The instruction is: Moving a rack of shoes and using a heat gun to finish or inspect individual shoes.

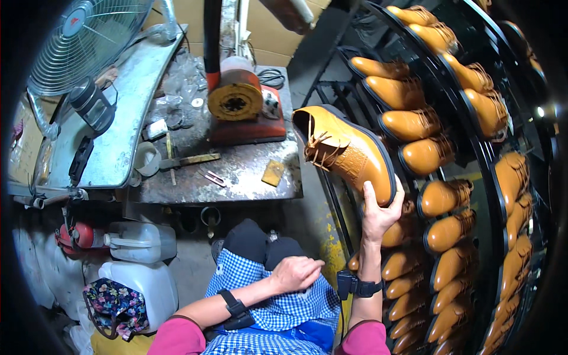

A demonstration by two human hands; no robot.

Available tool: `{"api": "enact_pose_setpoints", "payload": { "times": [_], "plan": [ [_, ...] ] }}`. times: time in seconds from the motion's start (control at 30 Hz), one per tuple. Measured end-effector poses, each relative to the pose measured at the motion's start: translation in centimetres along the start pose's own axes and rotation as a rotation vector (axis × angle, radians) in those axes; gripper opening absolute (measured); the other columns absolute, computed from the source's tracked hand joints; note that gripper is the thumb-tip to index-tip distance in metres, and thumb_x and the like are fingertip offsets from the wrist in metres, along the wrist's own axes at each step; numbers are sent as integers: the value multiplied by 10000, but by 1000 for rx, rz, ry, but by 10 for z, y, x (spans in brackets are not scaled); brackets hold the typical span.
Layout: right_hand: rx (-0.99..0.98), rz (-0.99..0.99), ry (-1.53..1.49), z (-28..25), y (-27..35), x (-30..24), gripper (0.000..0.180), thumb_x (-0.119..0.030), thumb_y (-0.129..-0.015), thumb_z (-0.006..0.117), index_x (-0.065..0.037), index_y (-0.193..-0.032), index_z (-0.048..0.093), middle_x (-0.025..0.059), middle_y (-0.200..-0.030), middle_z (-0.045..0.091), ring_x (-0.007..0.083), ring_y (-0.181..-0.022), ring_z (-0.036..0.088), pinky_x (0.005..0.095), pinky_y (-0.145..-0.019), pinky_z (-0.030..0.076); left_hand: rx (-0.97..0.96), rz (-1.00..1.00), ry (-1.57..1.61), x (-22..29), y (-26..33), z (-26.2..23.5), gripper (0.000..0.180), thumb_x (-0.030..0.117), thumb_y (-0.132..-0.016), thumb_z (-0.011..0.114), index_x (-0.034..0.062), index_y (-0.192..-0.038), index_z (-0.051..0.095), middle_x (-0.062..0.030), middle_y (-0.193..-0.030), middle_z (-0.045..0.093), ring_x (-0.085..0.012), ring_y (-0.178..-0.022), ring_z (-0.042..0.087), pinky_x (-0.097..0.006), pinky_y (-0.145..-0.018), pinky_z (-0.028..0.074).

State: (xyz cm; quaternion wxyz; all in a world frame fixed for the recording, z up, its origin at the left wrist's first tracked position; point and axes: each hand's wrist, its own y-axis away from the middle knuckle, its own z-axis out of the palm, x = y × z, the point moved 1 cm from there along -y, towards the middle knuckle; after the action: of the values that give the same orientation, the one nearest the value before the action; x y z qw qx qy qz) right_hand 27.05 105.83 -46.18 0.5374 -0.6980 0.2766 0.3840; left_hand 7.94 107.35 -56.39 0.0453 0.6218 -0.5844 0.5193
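Holding one tan lace-up shoe [361, 151] up in the air between bench and rack, the right hand [381, 218] grips it by the toe. Left hand [297, 274] is half-curled over the lap; can't tell if it's pinching anything. Black rack [490, 171] crammed with tan shoes [411, 124] crowds the right, partly blocked by the held one. Bench [242, 184] has a hammer [198, 159], yellowish block [273, 173] and red machine [248, 131] cluttering it, plus a fan [89, 41] far left.

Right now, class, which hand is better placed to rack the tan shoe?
Probably the right hand: it grips the tan shoe by its toe, near the rack; the left hand is farther away.
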Motion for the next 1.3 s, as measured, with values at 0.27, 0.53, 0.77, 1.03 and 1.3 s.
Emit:
{"api": "enact_pose_setpoints", "payload": {
  "times": [0.27,0.53,0.77,1.03,1.3],
  "plan": [
    [77,168,-255,45,-34,36,426,-23,-805,682,42,-1186,503,99,-1084,582,161,-931,580,279,-852,470,49,-24,76,-7,3,-9,157,84,-761,636,14,-900,662,-73,-691,640,-192,-580,612,-295,-534,503],
    [52,867,-666,71,-50,54,433,-309,-777,716,-82,-1123,588,69,-1075,633,217,-913,630,417,-687,568,80,-34,130,-15,5,-13,172,90,-756,642,12,-907,666,-75,-684,638,-191,-586,617,-290,-542,499],
    [99,985,-753,109,-69,48,383,-280,-770,735,-69,-1060,601,80,-1045,644,244,-875,643,441,-669,579,83,-42,137,-17,4,-15,163,82,-750,648,10,-894,670,-72,-658,622,-188,-559,602,-288,-531,491],
    [-20,995,-815,147,-81,10,531,66,-803,525,-70,-1305,417,106,-1223,526,246,-1019,593,366,-879,531,70,-72,146,-17,5,-22,145,84,-766,639,12,-885,680,-83,-662,633,-190,-552,608,-282,-532,498],
    [-175,727,-756,152,-87,10,737,213,-691,360,-80,-1367,341,128,-1242,494,223,-1002,596,305,-878,526,62,-91,165,-17,5,-18,144,89,-772,637,19,-888,687,-89,-674,643,-196,-559,618,-278,-543,505]
  ]
}}
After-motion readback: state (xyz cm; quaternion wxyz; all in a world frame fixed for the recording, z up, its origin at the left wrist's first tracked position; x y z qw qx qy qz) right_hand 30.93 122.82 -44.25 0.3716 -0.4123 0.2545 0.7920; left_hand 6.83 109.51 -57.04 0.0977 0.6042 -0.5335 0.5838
